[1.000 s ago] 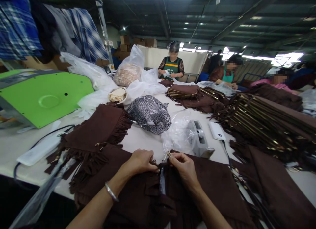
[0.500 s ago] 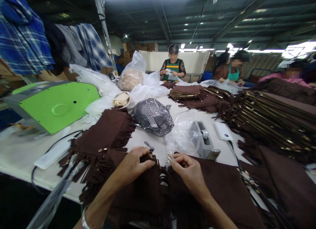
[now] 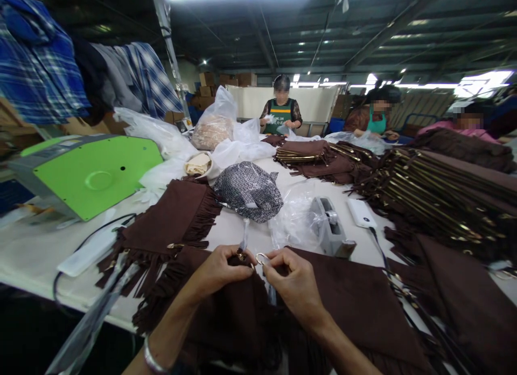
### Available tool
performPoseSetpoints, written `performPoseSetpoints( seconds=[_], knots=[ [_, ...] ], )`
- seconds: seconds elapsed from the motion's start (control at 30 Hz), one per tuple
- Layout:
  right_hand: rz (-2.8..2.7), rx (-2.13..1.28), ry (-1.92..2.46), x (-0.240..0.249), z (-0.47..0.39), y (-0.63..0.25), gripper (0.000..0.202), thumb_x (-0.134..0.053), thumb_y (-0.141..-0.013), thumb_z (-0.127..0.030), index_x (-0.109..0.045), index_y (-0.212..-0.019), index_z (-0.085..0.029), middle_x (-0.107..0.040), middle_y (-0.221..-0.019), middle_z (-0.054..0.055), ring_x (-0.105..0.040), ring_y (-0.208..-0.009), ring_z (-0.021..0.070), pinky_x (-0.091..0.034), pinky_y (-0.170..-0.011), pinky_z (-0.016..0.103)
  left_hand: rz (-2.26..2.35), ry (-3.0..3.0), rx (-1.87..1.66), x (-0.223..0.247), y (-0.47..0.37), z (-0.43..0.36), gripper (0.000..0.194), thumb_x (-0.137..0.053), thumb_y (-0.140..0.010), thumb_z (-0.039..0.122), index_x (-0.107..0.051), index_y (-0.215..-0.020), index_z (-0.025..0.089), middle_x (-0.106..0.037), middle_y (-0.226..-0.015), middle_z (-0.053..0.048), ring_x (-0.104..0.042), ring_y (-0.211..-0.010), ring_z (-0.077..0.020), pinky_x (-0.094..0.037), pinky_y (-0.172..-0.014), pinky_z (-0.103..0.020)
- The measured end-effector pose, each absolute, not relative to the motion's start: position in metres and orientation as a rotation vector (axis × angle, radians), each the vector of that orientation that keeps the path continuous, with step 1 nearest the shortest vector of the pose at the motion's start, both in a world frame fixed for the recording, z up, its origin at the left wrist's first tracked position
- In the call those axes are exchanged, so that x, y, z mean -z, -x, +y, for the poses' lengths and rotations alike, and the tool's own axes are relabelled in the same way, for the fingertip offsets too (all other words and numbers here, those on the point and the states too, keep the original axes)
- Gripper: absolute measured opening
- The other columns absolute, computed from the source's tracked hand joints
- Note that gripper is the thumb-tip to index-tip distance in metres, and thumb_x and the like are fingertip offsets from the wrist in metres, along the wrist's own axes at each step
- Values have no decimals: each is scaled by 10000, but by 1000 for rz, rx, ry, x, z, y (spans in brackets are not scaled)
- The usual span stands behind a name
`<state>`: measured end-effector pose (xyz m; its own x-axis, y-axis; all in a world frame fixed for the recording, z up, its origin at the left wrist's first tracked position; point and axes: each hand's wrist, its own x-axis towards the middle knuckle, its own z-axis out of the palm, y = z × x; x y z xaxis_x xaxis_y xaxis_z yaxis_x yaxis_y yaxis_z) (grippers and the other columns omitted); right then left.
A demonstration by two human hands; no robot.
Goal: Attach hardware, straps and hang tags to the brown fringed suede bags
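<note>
My left hand (image 3: 220,270) is closed on the upper edge of a dark brown fringed bag (image 3: 238,310), where small gold metal fittings (image 3: 241,255) show at the fingertips. Between the thumb and fingers of my right hand (image 3: 294,278) is a gold ring-shaped clasp (image 3: 260,258). Its loop points left and is very near the left fingertips; whether they touch I cannot tell. Plastic-wrapped material hangs below the right fingers, partly hidden. Another brown bag piece (image 3: 355,294) lies to the right, under my right forearm.
A fringed brown bag (image 3: 165,213) lies left, near a green machine (image 3: 100,173). Ahead are a patterned black-and-white bundle (image 3: 248,192), a grey tape dispenser (image 3: 332,227) and a white power bank (image 3: 361,213). Bags with gold zippers (image 3: 436,192) are stacked right. Co-workers (image 3: 280,113) sit opposite.
My right hand has moved left with the clasp, bringing it close to my left fingertips. My left hand has shifted slightly and keeps its grip on the bag.
</note>
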<state>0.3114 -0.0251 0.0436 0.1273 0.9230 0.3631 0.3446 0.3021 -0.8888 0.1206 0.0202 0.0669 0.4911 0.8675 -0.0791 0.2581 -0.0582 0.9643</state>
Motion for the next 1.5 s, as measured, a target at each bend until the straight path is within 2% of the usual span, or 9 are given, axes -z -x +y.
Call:
performPoseSetpoints(
  seconds=[0.3,0.53,0.73,0.87,0.97,1.13,1.23,1.37,1.5],
  knots=[
    [-1463,-521,1292,-44,-25,-305,153,-642,-763,-186,-599,-617,-208,-704,-758,29,-659,-702,181,-483,-654,266,1099,-1661,-842,-48,-136,17,240,-675,-775,385,-674,-857,159,-690,-801,-15,-616,-779,-195,-464,-718,-263],
    [-1477,-471,1319,-42,-24,-304,142,-638,-774,-179,-615,-636,-202,-692,-767,31,-650,-727,184,-478,-703,278,1368,-1879,-1085,-36,-146,11,187,-671,-795,363,-658,-867,191,-717,-898,-55,-647,-901,-255,-486,-845,-353],
    [-1412,-546,1403,-39,-19,-301,136,-662,-762,-202,-644,-627,-192,-687,-712,19,-643,-668,177,-472,-649,270,1273,-2094,-1276,-13,-142,14,181,-638,-840,309,-672,-983,202,-727,-933,-53,-660,-897,-239,-505,-846,-363],
    [-1572,-372,1321,-40,-15,-301,163,-634,-765,-139,-617,-612,-192,-677,-744,15,-634,-701,163,-469,-692,267,1177,-2066,-1226,-12,-141,17,135,-599,-879,297,-655,-969,212,-726,-922,-20,-682,-871,-202,-529,-811,-309],
    [-1626,-329,1289,-38,-13,-301,169,-621,-770,-115,-625,-620,-195,-682,-767,16,-640,-727,162,-473,-719,268,1183,-2181,-1242,-11,-139,21,174,-591,-893,305,-625,-1039,218,-719,-974,-25,-680,-907,-203,-534,-821,-316],
    [-1541,-374,1337,-32,-10,-297,121,-653,-760,-145,-638,-649,-192,-672,-725,8,-636,-677,156,-474,-668,255,1164,-2437,-1331,2,-136,25,136,-534,-925,256,-606,-1034,216,-725,-961,-29,-683,-856,-188,-525,-806,-320],
    [-1617,-279,1345,-26,-6,-295,143,-639,-766,-139,-609,-636,-191,-658,-722,11,-620,-673,153,-466,-667,253,1199,-2429,-1335,6,-137,25,122,-518,-923,216,-591,-1020,204,-725,-906,-39,-679,-808,-194,-515,-764,-312],
    [-1726,-145,1336,-20,-2,-296,155,-596,-775,-114,-591,-640,-190,-652,-740,22,-614,-698,156,-461,-687,255,1221,-2413,-1266,4,-140,26,159,-544,-902,162,-578,-1048,215,-727,-905,-26,-683,-802,-193,-516,-752,-296],
    [-1641,-235,1397,-21,-3,-295,148,-620,-760,-151,-581,-623,-191,-649,-703,13,-614,-668,158,-456,-665,260,1233,-2399,-1176,3,-141,30,174,-549,-890,135,-584,-1045,206,-729,-904,-38,-687,-800,-210,-520,-752,-313]
  ],
)
